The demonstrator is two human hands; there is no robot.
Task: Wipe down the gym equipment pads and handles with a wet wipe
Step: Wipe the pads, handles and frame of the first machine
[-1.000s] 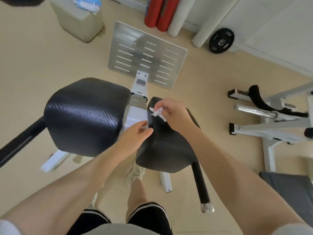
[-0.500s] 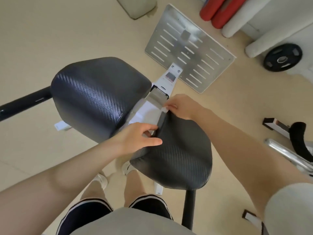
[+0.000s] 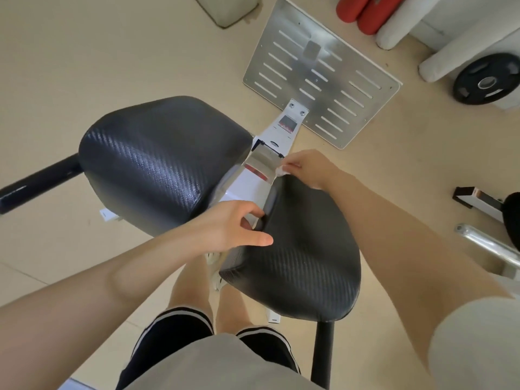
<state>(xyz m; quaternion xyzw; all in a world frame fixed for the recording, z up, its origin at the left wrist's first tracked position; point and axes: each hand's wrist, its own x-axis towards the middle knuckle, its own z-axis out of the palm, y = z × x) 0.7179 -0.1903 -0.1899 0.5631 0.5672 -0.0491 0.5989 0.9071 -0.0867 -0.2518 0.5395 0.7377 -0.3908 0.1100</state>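
Observation:
Two black textured pads sit on a white machine frame [image 3: 247,190]. The right pad [image 3: 304,249] lies under both my hands; the left pad [image 3: 157,161] stands apart to the left. My right hand [image 3: 306,167] pinches a small crumpled white wet wipe [image 3: 282,170] at the right pad's far top corner. My left hand [image 3: 233,226] grips the right pad's inner edge, thumb on top and fingers curled into the gap beside the frame.
A slotted metal foot plate [image 3: 320,77] lies on the floor ahead. Black handle bars stick out at left [image 3: 39,181] and below the right pad [image 3: 320,353]. Red and white rolls [image 3: 371,15], a weight plate [image 3: 486,80] and another machine [image 3: 489,240] stand right.
The view swung left and closer over the pads. My right hand slid the wipe from the right pad's upper surface to its far top corner. My left hand closed on the pad's inner edge.

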